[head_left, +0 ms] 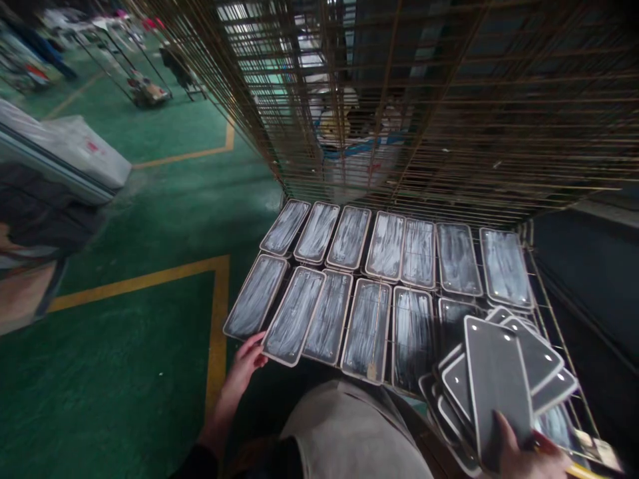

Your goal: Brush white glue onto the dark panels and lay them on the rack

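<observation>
My left hand [246, 364] pinches the near left corner of a dark rectangular slate-like plate [293, 316] streaked with white, which overlaps its neighbour on the wire rack. My right hand [532, 459] has its thumb on the face of a plain dark plate [498, 382] with a pale rim and small bright spots near its far corners. Several similar plates [536, 359] lie fanned out beneath it at the right. A reddish-orange stick-like handle [549, 444] shows beside the right fingers; the rest of it is hidden.
Two rows of white-streaked plates [282, 226] cover the rack. Upright wire grids [349, 153] rise behind them. To the left, a green floor [174, 213] has yellow lines; a white wrapped bundle [90, 150] and a person's arm [24, 296] are there.
</observation>
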The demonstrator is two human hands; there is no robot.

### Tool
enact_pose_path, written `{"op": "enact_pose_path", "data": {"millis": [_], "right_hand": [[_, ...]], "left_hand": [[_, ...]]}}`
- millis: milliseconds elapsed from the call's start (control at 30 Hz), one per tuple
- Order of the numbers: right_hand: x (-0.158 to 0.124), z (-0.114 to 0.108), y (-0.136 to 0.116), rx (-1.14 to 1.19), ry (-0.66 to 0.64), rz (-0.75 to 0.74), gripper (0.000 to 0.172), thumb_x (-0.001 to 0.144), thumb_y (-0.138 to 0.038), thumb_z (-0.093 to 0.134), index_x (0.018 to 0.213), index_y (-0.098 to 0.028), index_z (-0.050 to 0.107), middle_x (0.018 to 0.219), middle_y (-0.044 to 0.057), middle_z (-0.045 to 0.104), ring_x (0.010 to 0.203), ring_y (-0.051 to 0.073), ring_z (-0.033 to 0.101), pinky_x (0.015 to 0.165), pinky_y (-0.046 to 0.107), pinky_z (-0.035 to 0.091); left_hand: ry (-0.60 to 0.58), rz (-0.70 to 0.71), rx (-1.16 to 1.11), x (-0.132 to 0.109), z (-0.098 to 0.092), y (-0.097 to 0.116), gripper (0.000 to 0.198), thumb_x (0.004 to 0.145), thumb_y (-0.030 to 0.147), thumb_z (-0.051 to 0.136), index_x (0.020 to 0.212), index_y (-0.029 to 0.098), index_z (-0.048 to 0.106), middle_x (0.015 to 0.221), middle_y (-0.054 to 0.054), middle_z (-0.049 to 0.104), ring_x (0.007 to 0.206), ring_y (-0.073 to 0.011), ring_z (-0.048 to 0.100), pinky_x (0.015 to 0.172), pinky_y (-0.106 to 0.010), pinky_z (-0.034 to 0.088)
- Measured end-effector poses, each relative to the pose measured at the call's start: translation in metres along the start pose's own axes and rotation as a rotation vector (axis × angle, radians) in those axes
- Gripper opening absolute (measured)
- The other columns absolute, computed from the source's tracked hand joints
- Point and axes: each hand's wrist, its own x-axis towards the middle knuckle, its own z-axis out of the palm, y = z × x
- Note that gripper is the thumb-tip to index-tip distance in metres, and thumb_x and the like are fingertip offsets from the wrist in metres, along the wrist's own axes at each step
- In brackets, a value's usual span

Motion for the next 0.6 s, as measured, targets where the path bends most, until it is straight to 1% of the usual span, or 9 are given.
{"op": "enact_pose_path", "data": {"millis": [100, 333, 467, 600], "right_hand": [[0.001, 0.002, 0.001, 0.003, 0.015, 0.007, 0.088, 0.057, -0.079, 0.056, 0.12, -0.019, 0.054, 0.111, 0.026, 0.056, 0.092, 0.047, 0.058, 0.064, 0.055, 0.046], [0.004, 0.007, 0.007, -0.003, 0.006, 0.018, 0.089, 0.055, -0.08, 0.057, 0.12, -0.019, 0.054, 0.11, 0.025, 0.058, 0.089, 0.045, 0.059, 0.061, 0.051, 0.045], [0.002, 0.002, 0.002, 0.018, 0.005, 0.005, 0.087, 0.055, -0.08, 0.056, 0.116, -0.018, 0.056, 0.109, 0.024, 0.058, 0.088, 0.046, 0.059, 0.059, 0.05, 0.043], [-0.001, -0.003, -0.006, 0.028, -0.001, 0.012, 0.085, 0.056, -0.079, 0.056, 0.115, -0.018, 0.056, 0.109, 0.026, 0.058, 0.088, 0.047, 0.059, 0.06, 0.051, 0.043]], "left_hand": [[0.052, 0.057, 0.001, 0.0, -0.001, -0.003, 0.057, 0.056, 0.037, 0.075, 0.107, 0.015, 0.062, 0.065, 0.002, 0.06, 0.052, -0.0107, 0.056, 0.052, -0.022, 0.042], [0.095, 0.169, -0.037, -0.001, 0.006, -0.007, 0.053, 0.058, 0.042, 0.075, 0.103, 0.015, 0.064, 0.075, -0.001, 0.063, 0.053, -0.0093, 0.055, 0.051, -0.021, 0.042], [0.081, 0.189, -0.068, -0.004, 0.003, -0.01, 0.053, 0.061, 0.042, 0.075, 0.106, 0.016, 0.064, 0.081, -0.002, 0.064, 0.058, -0.0089, 0.055, 0.054, -0.021, 0.044], [0.104, 0.191, -0.102, -0.003, -0.005, -0.015, 0.054, 0.06, 0.041, 0.077, 0.106, 0.017, 0.064, 0.086, -0.002, 0.065, 0.059, -0.0079, 0.055, 0.056, -0.021, 0.044]]}}
